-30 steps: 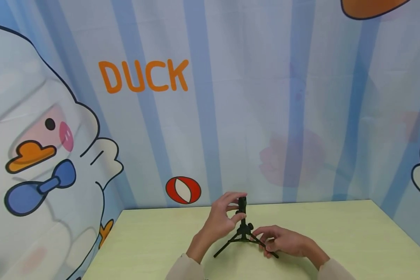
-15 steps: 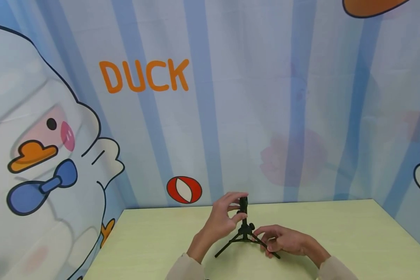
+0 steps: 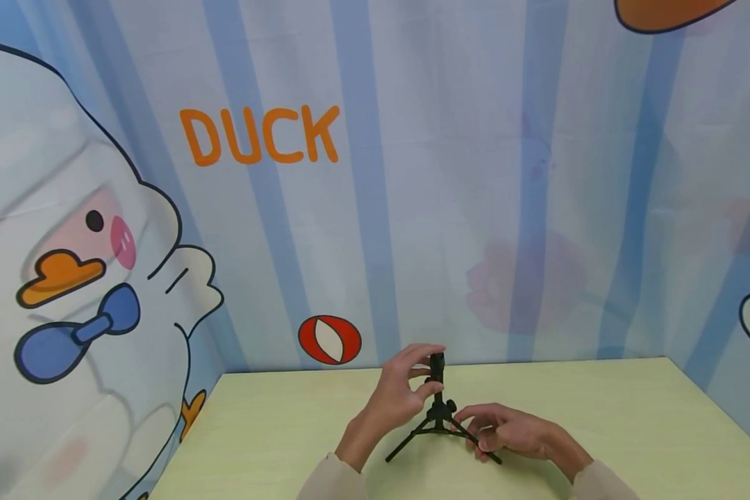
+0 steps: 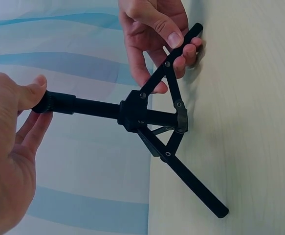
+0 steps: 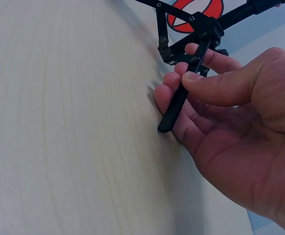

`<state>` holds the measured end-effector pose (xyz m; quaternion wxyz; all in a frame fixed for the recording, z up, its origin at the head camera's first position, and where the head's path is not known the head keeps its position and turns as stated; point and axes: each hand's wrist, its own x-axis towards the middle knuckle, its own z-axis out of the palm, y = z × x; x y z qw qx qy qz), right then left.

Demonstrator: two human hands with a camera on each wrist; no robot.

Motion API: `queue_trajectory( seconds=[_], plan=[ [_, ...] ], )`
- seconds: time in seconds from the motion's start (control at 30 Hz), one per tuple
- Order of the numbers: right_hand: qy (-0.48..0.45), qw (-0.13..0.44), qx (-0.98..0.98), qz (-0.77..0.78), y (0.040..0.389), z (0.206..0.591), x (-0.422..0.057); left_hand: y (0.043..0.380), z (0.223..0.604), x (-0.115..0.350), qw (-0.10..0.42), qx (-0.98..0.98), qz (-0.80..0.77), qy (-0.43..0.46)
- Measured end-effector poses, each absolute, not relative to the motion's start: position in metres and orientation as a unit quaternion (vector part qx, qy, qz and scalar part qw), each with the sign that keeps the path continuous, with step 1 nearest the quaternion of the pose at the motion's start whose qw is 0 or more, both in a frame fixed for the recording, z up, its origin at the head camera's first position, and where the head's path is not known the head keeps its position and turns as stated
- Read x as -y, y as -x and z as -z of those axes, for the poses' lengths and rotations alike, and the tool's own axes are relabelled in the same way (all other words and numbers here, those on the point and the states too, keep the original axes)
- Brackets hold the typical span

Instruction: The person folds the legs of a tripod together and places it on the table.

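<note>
A small black tripod [image 3: 439, 411] stands upright with its legs spread, toward the middle of the table. My left hand [image 3: 395, 394] grips the top of its centre post between thumb and fingers; the left wrist view shows the thumb at the post's end [image 4: 59, 102]. With thumb and curled fingers, my right hand [image 3: 517, 432] pinches the right leg. In the right wrist view that leg [image 5: 179, 100] runs between the thumb and fingertips, its tip sticking out past them. Another leg [image 4: 196, 188] spreads free on the other side, and a knob [image 3: 451, 405] juts from the hub.
The pale wood-grain table [image 3: 275, 430] ends at a light blue striped curtain [image 3: 437, 208] right behind the tripod. Printed on the curtain are a large duck, orange lettering and a red-and-white ball [image 3: 329, 339].
Both hands keep the same hold on the tripod. The whole scene has shifted slightly to the right in the head view, hands and tripod included.
</note>
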<state>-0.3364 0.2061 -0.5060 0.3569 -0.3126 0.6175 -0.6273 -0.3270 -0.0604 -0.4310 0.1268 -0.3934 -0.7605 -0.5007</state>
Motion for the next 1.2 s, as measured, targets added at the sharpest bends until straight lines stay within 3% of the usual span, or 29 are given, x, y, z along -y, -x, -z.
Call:
queue_trajectory(
  seconds=[1.2],
  plan=[
    [0.333,0.364,-0.584,0.644,0.3368,0.5123,-0.2089,0.3237,0.4313,0.0597,0.127,0.761,0.502,0.390]
  ],
)
